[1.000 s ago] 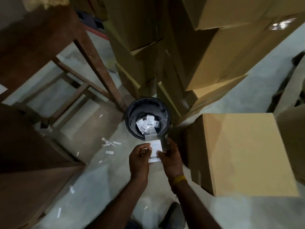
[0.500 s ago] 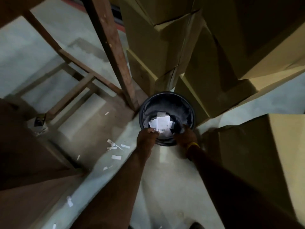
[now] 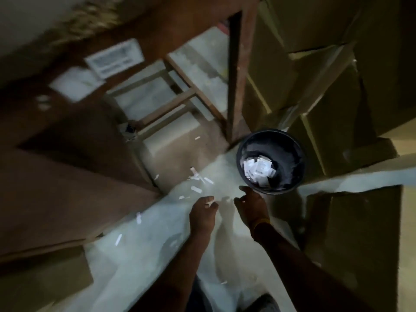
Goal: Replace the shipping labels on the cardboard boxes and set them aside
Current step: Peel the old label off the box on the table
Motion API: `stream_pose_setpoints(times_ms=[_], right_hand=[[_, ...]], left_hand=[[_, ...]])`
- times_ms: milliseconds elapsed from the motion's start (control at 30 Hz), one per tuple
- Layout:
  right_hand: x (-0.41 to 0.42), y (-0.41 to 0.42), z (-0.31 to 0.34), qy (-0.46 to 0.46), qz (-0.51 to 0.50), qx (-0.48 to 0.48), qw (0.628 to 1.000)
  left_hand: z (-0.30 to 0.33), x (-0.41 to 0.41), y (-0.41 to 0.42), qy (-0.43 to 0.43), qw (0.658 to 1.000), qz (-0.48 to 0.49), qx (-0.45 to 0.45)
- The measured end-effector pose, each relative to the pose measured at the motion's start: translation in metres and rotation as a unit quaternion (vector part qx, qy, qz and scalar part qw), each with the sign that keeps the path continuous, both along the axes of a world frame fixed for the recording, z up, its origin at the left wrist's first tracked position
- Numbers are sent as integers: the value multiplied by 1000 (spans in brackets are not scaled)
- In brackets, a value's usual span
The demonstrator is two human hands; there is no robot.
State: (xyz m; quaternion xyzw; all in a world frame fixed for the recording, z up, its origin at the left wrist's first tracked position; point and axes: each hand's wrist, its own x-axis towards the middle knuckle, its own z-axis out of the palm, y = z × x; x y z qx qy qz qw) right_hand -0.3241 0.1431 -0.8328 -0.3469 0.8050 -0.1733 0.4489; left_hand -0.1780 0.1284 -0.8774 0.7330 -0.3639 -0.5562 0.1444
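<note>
Here my two hands hover over a strip of bare floor (image 3: pixel 144 248) hemmed by the wooden desk (image 3: pixel 67 176) on one side and stacked cardboard boxes (image 3: pixel 337 86) on the other. My left hand (image 3: pixel 203 216) and right hand (image 3: pixel 252 208) both hang with a loose, empty grip. One black bin (image 3: pixel 292 158) just ahead holds a heap of white peeled labels (image 3: pixel 258 168); two sheets of labels (image 3: pixel 114 57) lie blurred on the desk.

Left hand (image 3: pixel 203 213) and right hand (image 3: pixel 252 207) outstretched, fingers loosely curled, empty
</note>
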Motion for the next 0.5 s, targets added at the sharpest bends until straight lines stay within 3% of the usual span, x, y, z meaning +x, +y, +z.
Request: stream_pose_setpoints(times_ms=[200,500], right_hand=[[99,46,52,-49,107,14,993],[269,92,89,-84,251,-18,964]], left_hand=[[62,90,89,-45,987,150,-44],[114,227,168,-135,922,342,-123]])
